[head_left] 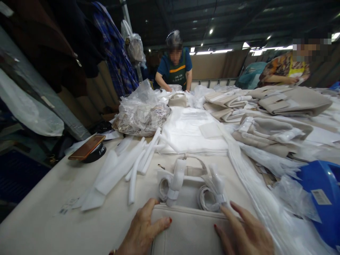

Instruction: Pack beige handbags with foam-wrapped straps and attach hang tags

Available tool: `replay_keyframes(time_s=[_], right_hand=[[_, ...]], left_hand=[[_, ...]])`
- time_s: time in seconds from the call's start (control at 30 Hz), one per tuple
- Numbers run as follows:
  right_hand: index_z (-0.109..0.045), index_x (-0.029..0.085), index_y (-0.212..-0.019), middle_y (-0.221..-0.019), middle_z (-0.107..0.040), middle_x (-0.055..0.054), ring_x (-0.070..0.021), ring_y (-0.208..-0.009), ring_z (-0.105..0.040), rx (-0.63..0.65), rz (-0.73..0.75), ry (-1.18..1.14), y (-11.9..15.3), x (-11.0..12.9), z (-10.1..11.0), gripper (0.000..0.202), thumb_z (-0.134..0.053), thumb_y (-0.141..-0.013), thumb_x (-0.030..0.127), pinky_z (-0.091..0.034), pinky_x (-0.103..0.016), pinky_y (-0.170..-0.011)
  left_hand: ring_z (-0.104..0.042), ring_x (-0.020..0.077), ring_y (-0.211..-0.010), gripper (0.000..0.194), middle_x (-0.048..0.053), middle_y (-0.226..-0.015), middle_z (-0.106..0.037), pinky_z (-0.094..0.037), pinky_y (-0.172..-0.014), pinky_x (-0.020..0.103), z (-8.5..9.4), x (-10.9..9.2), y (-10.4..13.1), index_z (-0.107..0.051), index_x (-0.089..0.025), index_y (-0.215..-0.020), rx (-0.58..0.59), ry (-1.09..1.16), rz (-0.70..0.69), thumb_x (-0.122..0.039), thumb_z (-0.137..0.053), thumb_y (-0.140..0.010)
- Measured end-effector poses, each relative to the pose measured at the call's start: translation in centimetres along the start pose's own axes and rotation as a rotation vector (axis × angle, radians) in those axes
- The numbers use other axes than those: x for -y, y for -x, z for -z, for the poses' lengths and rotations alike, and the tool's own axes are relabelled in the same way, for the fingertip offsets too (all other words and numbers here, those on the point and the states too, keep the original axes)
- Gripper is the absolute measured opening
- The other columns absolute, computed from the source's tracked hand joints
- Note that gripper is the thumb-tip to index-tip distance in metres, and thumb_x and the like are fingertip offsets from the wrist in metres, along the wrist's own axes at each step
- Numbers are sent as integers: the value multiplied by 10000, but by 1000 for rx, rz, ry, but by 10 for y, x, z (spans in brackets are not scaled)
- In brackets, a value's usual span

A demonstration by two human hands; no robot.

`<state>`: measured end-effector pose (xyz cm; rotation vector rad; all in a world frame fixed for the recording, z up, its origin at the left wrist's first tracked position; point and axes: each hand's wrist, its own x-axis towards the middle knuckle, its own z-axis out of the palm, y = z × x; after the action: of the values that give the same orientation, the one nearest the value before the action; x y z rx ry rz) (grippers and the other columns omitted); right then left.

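Note:
A beige handbag (190, 232) is at the near edge of the table, directly in front of me. White foam wrapping (177, 179) covers parts of its handles, which stand up behind its top edge. Rolled, wrapped straps (208, 198) sit beside them. My left hand (142, 228) grips the bag's upper left corner, thumb on the front panel and fingers over the side. On the right side, my right hand (243, 230) holds the bag with its fingers over the top edge and its thumb on the front. The bag's lower part is out of frame.
White foam tubes (143, 159) and foam sheets (106, 184) lie left, near a phone (86, 147) on a black roll. Behind are a white sheet stack (193, 138) and a plastic bag (143, 113). Beige bags (271, 131) and a blue container (318, 198) are right. Two people work beyond.

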<state>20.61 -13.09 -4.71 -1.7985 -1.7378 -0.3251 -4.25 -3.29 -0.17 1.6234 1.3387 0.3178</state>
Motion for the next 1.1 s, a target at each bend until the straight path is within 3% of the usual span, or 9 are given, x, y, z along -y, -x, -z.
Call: replay_keyframes(time_s=[0.07,0.13,0.27,0.4,0.5,0.6,0.83,0.97,1.1], right_hand=[[-583,232,-1153,-1095,-661,-80,-254,-1003,-602,-52,334,75,-6,15,-12,307,-496,-859,225,-415,-396,-893],[-603,218,-1124,-1037,-683,-48,-203,-971,-599,-85,451,33,-10,31,-26,325,-379,-895,161,-373,-355,-904],[-614,208,-1093,-1005,-678,-63,-205,-981,-568,-159,335,-48,-7,44,-48,400,-306,-872,82,-349,-366,-906],[-587,207,-1129,-1032,-654,-82,-218,-1015,-549,-158,317,-70,1,42,-54,393,-364,-828,86,-350,-382,-920],[-582,192,-1128,-1017,-654,-89,-224,-1008,-552,-166,332,-56,-2,42,-47,375,-390,-819,101,-362,-385,-914],[-576,186,-1153,-1053,-657,-86,-214,-1018,-554,-53,357,-17,-9,44,-33,370,-425,-822,115,-378,-360,-907],[-559,196,-1191,-1158,-634,-61,-209,-1031,-543,45,306,-68,-15,47,-25,361,-468,-844,161,-346,-347,-915],[-589,201,-1139,-1099,-658,-49,-205,-980,-544,-9,244,-128,-14,51,-29,303,-487,-854,206,-334,-340,-903],[-587,191,-1144,-1091,-656,-58,-212,-978,-538,16,242,-132,-15,52,-29,301,-465,-869,198,-321,-346,-907]], left_hand=[[-582,239,-897,284,31,-913,-635,-420,-796,319,3,1,2,-523,-201,-900,4,-64,-8,-451,-509,-764],[-565,259,-987,366,77,-1033,-617,-420,-861,355,5,0,2,-524,-183,-1006,-65,-119,-20,-454,-506,-760],[-418,287,-1235,637,178,-1336,-437,-348,-1006,424,-3,-20,-11,-332,-105,-1323,-317,-298,-144,-474,-431,-813],[-480,355,-1121,778,250,-1219,-497,-405,-912,463,-25,-52,-33,-275,18,-1345,-383,-687,-121,-365,-595,-748],[-519,333,-998,629,232,-1110,-532,-429,-830,434,-39,-63,-40,-347,30,-1279,-473,-856,-106,-233,-558,-749],[-517,310,-952,405,181,-1020,-548,-403,-822,413,-40,-62,-39,-474,-46,-1103,-514,-747,-125,-152,-494,-713],[-431,157,-562,204,-21,-566,-451,-317,-526,267,-2,-57,-53,-490,-175,-657,-108,62,-33,-206,-519,-457],[-431,126,-537,238,5,-591,-497,-352,-518,250,3,-53,-64,-501,-152,-633,161,340,-50,-250,-474,-418],[-510,152,-612,356,53,-696,-575,-433,-620,291,0,-47,-77,-545,-138,-724,262,411,-44,-313,-482,-419]])
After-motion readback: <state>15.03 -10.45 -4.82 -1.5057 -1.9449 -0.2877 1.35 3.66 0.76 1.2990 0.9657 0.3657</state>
